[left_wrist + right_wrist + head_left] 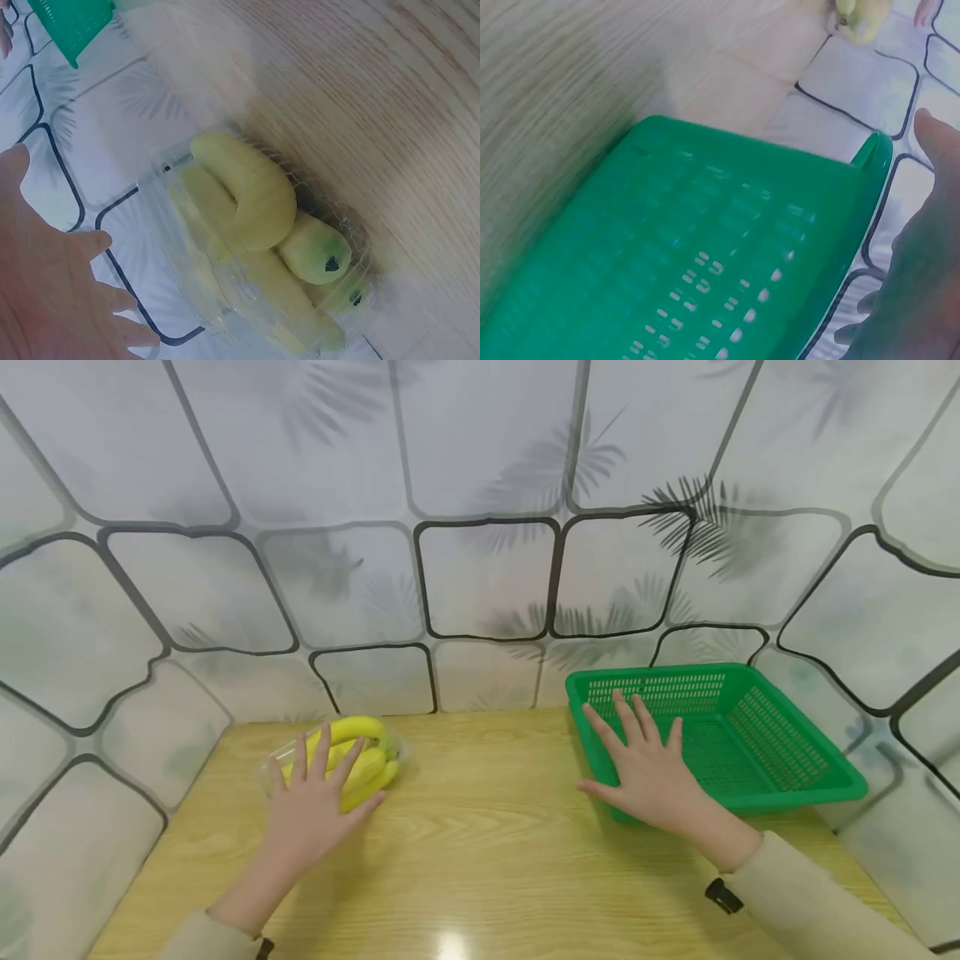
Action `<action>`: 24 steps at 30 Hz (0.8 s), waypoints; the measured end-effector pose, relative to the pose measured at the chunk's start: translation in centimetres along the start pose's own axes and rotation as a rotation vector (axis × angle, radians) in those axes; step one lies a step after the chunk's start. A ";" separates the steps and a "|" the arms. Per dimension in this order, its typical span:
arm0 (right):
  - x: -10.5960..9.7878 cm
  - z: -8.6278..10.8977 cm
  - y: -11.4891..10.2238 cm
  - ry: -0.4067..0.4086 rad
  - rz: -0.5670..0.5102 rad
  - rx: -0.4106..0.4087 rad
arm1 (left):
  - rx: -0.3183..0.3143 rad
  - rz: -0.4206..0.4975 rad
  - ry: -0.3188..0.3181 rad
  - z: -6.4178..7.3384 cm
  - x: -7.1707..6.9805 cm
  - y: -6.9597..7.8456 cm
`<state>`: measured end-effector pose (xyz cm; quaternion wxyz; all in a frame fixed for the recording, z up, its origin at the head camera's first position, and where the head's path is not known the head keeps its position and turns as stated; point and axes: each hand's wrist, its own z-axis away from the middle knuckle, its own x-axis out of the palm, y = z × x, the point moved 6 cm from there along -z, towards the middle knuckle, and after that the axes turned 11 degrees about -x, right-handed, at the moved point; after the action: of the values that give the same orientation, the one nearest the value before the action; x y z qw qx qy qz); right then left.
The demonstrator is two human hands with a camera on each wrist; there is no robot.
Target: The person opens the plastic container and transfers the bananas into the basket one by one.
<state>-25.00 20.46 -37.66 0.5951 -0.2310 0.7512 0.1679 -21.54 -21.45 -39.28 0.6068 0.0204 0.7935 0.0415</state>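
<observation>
On the left of the table lies a clear plastic pack of yellow bananas (367, 766); the left wrist view shows the bananas (255, 202) close up, with greenish ends. My left hand (306, 814) hovers over the near side of that pack with its fingers spread, holding nothing. At the right stands a green plastic basket (806, 727) with slotted walls. In front of its left part my right hand (648, 777) is held out, fingers spread and nothing in them. The right wrist view shows that hand (922, 270) beside the basket's outer wall (705, 202), apart from it.
The wood-grain table (465, 827) reaches back to a wall covering (487, 581) with dark outlines and leaf prints. That same patterned covering rises at the left and right sides. Bare wood lies between the bananas and the basket.
</observation>
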 end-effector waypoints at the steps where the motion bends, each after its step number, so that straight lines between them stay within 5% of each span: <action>1: 0.1 -0.2 -0.2 0.002 0.001 -0.006 | -0.001 0.000 -0.005 0.0 0.0 -0.1; 24: 0.8 -4.8 -5.1 0.003 -0.038 -0.126 | -0.044 0.054 -0.052 -0.2 -1.4 -2.4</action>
<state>-26.25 13.56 -37.20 0.5814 -0.2826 0.7354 0.2031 -21.35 -23.97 -38.07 0.6263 0.0295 0.7755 0.0746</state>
